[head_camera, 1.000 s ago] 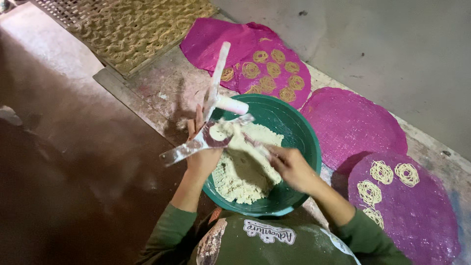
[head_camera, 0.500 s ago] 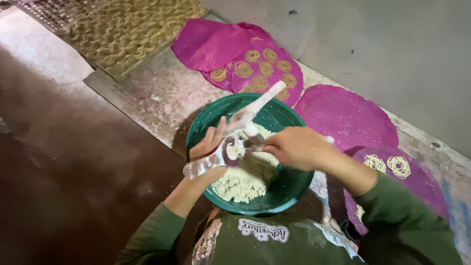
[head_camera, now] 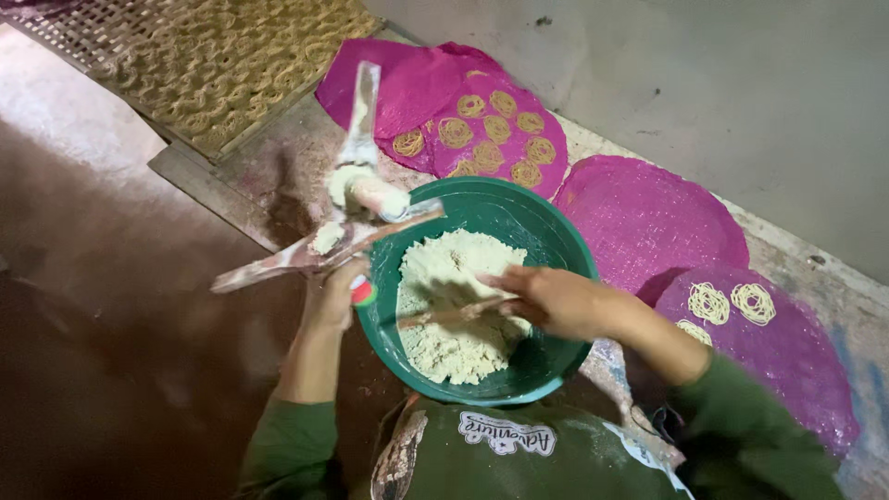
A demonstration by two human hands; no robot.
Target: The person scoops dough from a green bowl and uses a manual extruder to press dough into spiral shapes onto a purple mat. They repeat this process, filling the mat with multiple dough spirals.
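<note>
My left hand (head_camera: 331,294) grips a dough-smeared hand press (head_camera: 356,199) with long handles. It is held over the left rim of a green bowl (head_camera: 556,241), and one handle points up and away. A lump of dough clings to the press barrel. The bowl holds a mound of pale crumbly dough (head_camera: 454,278). My right hand (head_camera: 556,298) reaches into the bowl from the right. Its fingers are closed on a thin dough-coated stick (head_camera: 444,315) that lies across the dough.
Round pink mats lie beyond the bowl. One mat (head_camera: 500,130) carries several noodle coils, one (head_camera: 648,218) is bare, and one (head_camera: 769,343) at the right has a few coils. A mesh tray of noodle coils (head_camera: 222,56) sits at the top left. The floor at the left is dark and wet.
The press has swung from over the bowl to its left rim. My right hand has left the press and dropped into the dough with the stick.
</note>
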